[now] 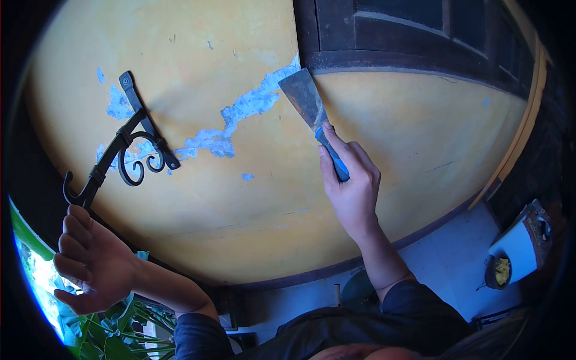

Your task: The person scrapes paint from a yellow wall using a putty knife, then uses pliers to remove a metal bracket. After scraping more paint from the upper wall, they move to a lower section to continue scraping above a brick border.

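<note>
My right hand (355,186) grips a scraper (305,99) by its dark handle with blue trim, index finger stretched along it. The wide, stained metal blade points up and left, its corner overlapping the end of a peeled strip (252,103) on the yellow wall (264,198). That strip shows bluish-grey plaster and runs down and left from the dark window frame. At the left, my left hand (99,261) is raised with nothing in it, palm showing, fingers loosely bent and thumb apart. Its fingertips are right at the lower end of a black scrolled iron bracket (111,153).
A dark wooden window frame (384,60) borders the wall at the upper right. Green leafy plants (120,330) stand below my left arm. A white box-like stand (516,249) and a pot with yellowish contents (502,271) are at the lower right on the pale floor (450,240).
</note>
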Tool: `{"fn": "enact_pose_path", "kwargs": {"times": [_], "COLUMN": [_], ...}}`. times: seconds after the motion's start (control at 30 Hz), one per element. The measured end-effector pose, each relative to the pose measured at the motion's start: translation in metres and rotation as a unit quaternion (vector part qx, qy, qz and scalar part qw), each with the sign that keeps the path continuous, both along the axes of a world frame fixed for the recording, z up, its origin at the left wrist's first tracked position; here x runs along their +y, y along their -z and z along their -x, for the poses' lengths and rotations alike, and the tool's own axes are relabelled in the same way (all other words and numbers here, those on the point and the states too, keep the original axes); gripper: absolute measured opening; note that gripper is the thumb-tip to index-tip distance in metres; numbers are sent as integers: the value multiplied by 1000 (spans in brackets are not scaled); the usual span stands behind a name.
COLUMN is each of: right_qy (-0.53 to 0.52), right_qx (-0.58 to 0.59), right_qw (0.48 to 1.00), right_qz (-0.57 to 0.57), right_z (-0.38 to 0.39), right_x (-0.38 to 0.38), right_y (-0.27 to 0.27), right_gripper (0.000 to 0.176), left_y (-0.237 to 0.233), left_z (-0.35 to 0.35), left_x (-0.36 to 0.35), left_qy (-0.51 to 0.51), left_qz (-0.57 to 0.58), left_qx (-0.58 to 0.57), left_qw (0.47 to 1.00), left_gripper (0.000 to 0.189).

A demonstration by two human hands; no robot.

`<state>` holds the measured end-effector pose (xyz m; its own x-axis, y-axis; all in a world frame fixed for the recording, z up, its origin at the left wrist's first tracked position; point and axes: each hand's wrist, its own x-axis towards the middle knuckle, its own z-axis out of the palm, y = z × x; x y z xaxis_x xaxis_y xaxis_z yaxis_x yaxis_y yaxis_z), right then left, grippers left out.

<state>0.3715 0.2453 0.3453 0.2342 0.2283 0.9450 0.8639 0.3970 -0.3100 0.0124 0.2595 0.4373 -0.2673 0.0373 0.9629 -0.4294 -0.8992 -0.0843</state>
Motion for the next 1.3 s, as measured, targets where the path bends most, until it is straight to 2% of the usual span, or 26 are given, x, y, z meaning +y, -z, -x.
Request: {"fn": "enact_pose_path", "kwargs": {"times": [0.17,0.27,0.33,0.43,0.53,0.63,0.87,0.97,1.3], "right_qy": [36,65,53,46,43,40,37,46,8], "right_qx": [-10,-30,-31,-30,-26,-23,-33,-29,18], "right_qw": [999,997,998,998,998,998,999,997,1000], "right_qz": [12,42,34,34,41,40,0,62,4], "right_z": [7,8,8,9,8,5,10,9,0], "right_x": [0,-12,-12,-12,-11,-8,7,-12,0], "right_y": [-24,-11,-10,-19,-21,-6,-24,-5,-16], "right_gripper": [46,43,44,45,45,45,46,45,42], "left_y": [0,0,0,1,1,2,2,4,7], "left_z": [0,4,12,11,8,0,3,10,12], "left_x": [0,-1,2,3,1,2,3,3,6], "left_qy": [0,10,36,53,48,-3,7,-19,-6], "left_qz": [6,-1,-17,-26,-14,-3,-13,-13,-24], "left_qx": [-6,21,68,66,45,-9,14,31,39], "left_qw": [1000,1000,997,996,998,1000,1000,999,999], "left_gripper": [45,44,42,42,43,45,45,46,46]}}
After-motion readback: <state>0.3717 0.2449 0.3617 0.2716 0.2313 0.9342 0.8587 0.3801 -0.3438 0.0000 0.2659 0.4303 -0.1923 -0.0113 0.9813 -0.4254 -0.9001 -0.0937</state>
